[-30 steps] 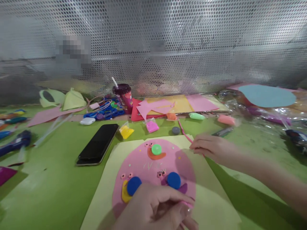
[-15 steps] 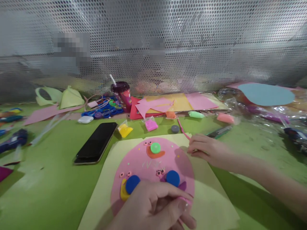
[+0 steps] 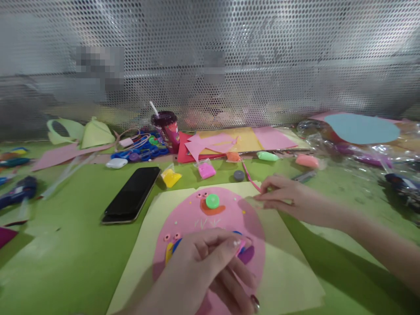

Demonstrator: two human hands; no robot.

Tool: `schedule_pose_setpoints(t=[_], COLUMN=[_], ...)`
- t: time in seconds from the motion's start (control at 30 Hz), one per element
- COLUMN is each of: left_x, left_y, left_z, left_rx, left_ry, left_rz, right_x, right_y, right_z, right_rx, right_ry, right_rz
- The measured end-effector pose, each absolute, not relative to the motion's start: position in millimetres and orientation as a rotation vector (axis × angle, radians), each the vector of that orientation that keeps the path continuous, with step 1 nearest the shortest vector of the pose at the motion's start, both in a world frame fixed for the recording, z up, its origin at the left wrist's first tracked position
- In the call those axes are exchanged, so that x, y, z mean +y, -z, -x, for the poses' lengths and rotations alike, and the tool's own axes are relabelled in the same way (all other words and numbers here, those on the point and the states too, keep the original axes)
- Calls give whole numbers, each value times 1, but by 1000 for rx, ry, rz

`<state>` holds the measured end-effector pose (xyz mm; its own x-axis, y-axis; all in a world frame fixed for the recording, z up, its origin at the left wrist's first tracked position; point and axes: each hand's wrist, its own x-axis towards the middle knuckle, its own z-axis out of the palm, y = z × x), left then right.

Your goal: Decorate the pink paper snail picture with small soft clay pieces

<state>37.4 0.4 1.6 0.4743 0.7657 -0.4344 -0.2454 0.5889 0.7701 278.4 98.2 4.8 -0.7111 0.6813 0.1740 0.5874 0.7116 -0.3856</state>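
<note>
My left hand (image 3: 210,267) hovers over the lower part of a pink paper circle (image 3: 183,214), its thumb and index finger pinching a small bit of pink clay (image 3: 242,248). On the circle, the upper snail figure has an orange clay body (image 3: 213,211) and a green cap (image 3: 212,201) for a shell. Two lower figures, with blue caps and yellow and purple (image 3: 246,256) clay, are partly covered by that hand. At the circle's upper right edge, my right hand (image 3: 288,199) has its fingertips drawn together by the end of a thin pink strip (image 3: 250,177); whatever they hold is hidden.
Yellow paper (image 3: 295,271) lies under the circle. A black phone (image 3: 133,194) is left; clay packets, a grey cap (image 3: 239,175) and a box cutter (image 3: 305,176) lie beyond. Farther back stand a cup with straw (image 3: 167,131), coloured paper, blue scissors (image 3: 144,153) and a metal mesh panel.
My left hand has risen away from me with the pink clay bit, now covering more of the lower right figure. My right hand stays near the strip, its fingers slightly shifted.
</note>
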Motion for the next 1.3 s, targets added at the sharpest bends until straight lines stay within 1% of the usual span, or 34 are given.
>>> schedule_pose_setpoints(t=[0.13, 0.27, 0.37, 0.7, 0.87, 1.1, 1.3], left_x=[3, 3, 2, 0, 1, 1, 2], left_y=[4, 9, 9, 8, 5, 10, 8], left_z=[-36, -38, -39, -38, -37, -37, -39], left_rx=[840, 827, 823, 842, 851, 822, 782], left_ry=[-717, -704, -689, -574, -611, -677, -687], left_rz=[-669, -656, -665, -753, -758, -736, -716], right_x=[78, 43, 25, 21, 24, 28, 26], right_y=[-20, -22, -16, -6, -4, -3, -4], right_z=[-266, -239, -225, -222, -232, -233, -231], right_rx=[-2404, -2290, -2241, -2186, -2310, -2337, -2321], right_ry=[-370, -283, -254, -301, -196, -256, -237], right_rz=[1042, 736, 658, 654, 638, 665, 668])
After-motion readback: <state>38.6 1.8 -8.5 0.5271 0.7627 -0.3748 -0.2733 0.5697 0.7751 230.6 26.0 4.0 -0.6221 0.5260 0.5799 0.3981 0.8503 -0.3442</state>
